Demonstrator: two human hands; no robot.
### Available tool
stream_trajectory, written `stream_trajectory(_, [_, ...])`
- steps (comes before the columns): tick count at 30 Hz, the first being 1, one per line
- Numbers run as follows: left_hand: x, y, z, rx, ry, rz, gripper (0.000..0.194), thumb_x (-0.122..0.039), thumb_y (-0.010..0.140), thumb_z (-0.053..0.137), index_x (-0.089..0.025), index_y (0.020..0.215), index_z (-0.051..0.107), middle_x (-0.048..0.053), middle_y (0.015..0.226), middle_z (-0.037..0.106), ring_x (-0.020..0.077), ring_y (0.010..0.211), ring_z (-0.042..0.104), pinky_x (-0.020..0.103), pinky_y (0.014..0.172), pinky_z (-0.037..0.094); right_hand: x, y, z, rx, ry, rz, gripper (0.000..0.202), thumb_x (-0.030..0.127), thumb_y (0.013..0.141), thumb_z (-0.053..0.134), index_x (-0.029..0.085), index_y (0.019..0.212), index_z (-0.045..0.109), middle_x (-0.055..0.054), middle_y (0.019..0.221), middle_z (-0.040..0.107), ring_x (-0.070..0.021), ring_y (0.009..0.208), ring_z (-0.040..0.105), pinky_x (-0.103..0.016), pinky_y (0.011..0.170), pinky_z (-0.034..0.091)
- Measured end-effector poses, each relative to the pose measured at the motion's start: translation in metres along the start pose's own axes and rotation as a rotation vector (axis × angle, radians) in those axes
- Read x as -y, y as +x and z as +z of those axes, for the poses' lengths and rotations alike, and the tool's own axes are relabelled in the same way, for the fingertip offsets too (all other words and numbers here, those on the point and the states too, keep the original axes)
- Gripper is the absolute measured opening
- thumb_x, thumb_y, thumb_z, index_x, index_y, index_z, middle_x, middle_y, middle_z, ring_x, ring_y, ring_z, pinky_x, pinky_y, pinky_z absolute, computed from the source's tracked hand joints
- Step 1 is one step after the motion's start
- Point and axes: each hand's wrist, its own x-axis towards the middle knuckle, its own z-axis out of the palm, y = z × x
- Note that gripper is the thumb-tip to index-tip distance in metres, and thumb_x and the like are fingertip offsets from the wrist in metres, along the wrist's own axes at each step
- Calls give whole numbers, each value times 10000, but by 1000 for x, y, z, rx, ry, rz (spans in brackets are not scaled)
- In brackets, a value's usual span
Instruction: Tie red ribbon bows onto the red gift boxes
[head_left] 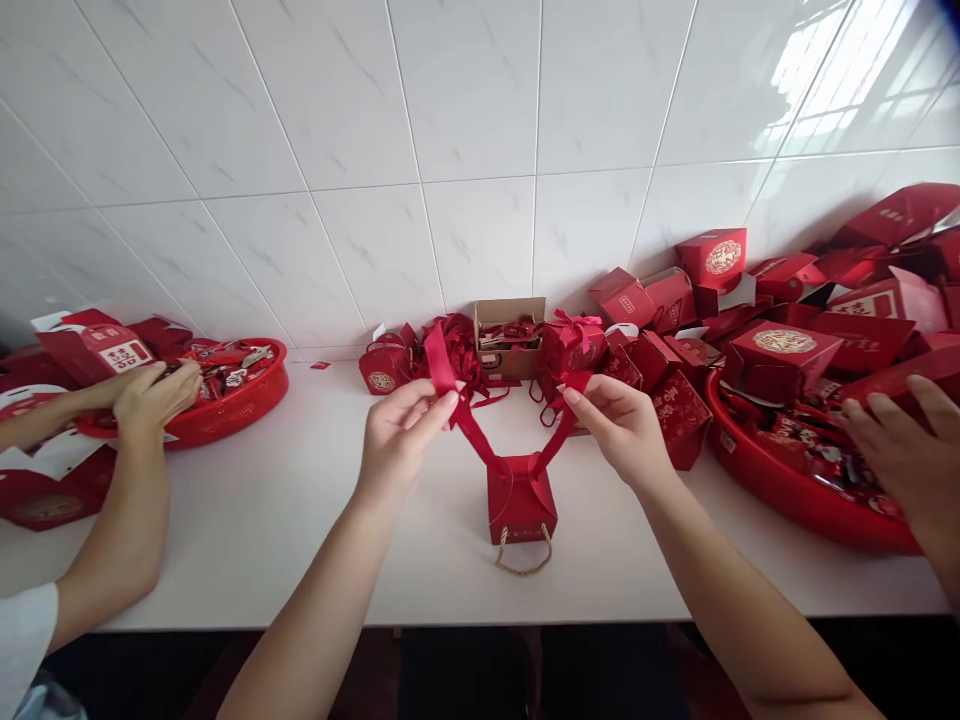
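A small red gift box [523, 505] with a twisted rope handle [525, 572] stands on the white table in front of me. A red ribbon [474, 437] runs up from its top in two ends, spread into a V. My left hand [405, 435] pinches one end between thumb and fingers, and a loose tail rises above the grip. The other end is pinched by my right hand [616, 425], up and to the right of the box. Neither hand touches the box itself.
Behind are a cardboard box [510, 310] of small red items and a bow-tied red box [574, 345]. Red tubs [225, 425] [810, 515] of wrapped sweets flank me, with co-workers' hands [154, 395] [904, 440] at them. Red boxes [784, 345] pile up at right.
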Motion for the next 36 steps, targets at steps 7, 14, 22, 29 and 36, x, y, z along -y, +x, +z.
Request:
stream_trajectory(7, [2,14,32,82,-52,2,150,-286,729,737,-171,822,707,3,732,638,107,634,536,246,601,422,13,9,6,31,19,-34,331,468,827,635,181,664,611,35,566,420,-74,483,336,-230,447,283])
stream_trajectory(14, [11,7,31,83,-43,-48,125,-297,744,731,-181,791,728,-1,716,662,117,682,568,240,655,437,22,8,-2,-11,1,-89,308,435,833,645,177,665,631,40,544,400,-74,488,325,-218,431,258])
stream_trajectory(22, [-1,7,30,111,-108,7,130,-290,773,713,-179,838,727,37,839,735,174,848,666,300,804,494,23,14,0,12,48,-85,321,449,827,653,181,651,630,33,579,448,-79,508,372,-222,454,290])
stream_trajectory(29, [-3,5,29,128,-65,26,120,-260,790,700,-172,857,748,56,848,756,209,882,695,350,859,512,24,17,5,25,50,-101,287,440,837,644,190,696,651,22,632,496,-104,583,446,-243,537,363])
stream_trajectory(36, [7,2,27,167,-71,4,147,-291,823,670,-174,900,716,63,920,748,209,937,678,345,888,495,21,17,8,43,17,-83,300,450,845,626,190,697,628,-1,694,574,-139,691,543,-256,613,429])
